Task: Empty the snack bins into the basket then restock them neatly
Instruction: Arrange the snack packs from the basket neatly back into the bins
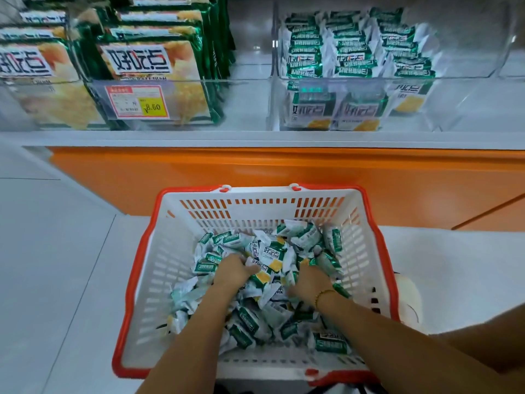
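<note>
One wide-angle camera rides at the person's head, facing forward and steeply down. It looks almost straight into the orange-rimmed basket [159, 265] close beneath it, while the clear snack bins [460, 109] on the shelf [255, 137] stretch across the top of the view, farther off and bowed by the lens.

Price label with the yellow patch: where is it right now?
Upper left of the head view: the price label sits on the clear front of the bin of large packs, left of the small-packet bin.

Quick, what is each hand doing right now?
Left hand: grips snack packets in the basket.
Right hand: fingers buried among the packets; grip cannot be told.
</note>
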Demonstrator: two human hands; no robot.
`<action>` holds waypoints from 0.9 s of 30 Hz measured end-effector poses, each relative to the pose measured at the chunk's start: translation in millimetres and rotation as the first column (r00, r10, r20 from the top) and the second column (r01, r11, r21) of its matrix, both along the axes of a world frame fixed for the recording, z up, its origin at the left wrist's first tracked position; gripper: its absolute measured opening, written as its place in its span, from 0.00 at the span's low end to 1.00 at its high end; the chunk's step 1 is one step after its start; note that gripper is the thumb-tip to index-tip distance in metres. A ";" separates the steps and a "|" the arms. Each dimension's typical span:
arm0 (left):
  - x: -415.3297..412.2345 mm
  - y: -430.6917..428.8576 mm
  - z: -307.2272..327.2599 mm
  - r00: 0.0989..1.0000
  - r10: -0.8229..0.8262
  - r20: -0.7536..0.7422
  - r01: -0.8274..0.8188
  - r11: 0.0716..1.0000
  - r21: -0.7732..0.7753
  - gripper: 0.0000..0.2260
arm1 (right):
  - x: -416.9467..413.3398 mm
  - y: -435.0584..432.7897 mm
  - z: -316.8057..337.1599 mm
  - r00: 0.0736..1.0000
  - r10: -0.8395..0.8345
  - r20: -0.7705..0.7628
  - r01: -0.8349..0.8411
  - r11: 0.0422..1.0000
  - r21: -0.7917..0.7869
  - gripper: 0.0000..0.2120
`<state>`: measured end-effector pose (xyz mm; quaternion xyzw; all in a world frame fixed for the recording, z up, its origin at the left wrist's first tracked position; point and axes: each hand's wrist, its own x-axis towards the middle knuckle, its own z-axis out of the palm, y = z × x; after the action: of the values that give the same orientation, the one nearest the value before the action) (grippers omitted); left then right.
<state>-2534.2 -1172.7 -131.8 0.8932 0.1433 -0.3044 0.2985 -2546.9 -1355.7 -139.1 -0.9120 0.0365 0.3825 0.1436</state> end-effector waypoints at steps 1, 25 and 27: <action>2.0 -2.5 0.2 1.000 0.002 -0.012 -0.002 1.000 -0.008 0.24 | 0.6 0.6 2.8 1.000 -0.010 -0.020 0.011 1.000 0.021 0.20; 23.6 -43.3 152.9 0.850 0.400 -0.343 -0.476 0.307 -0.824 0.16 | 34.8 -54.0 182.9 0.913 -0.356 0.202 0.007 0.507 0.862 0.06; 20.6 -46.9 167.7 0.876 0.373 -0.305 -0.419 0.278 -0.864 0.17 | 33.4 -59.9 198.0 0.906 -0.359 0.227 -0.012 0.513 0.858 0.08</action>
<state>-2513.6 -1219.6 35.9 0.5085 0.1755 -0.2666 0.7997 -2513.5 -1415.6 58.8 -0.7740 -0.0880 0.1526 0.6082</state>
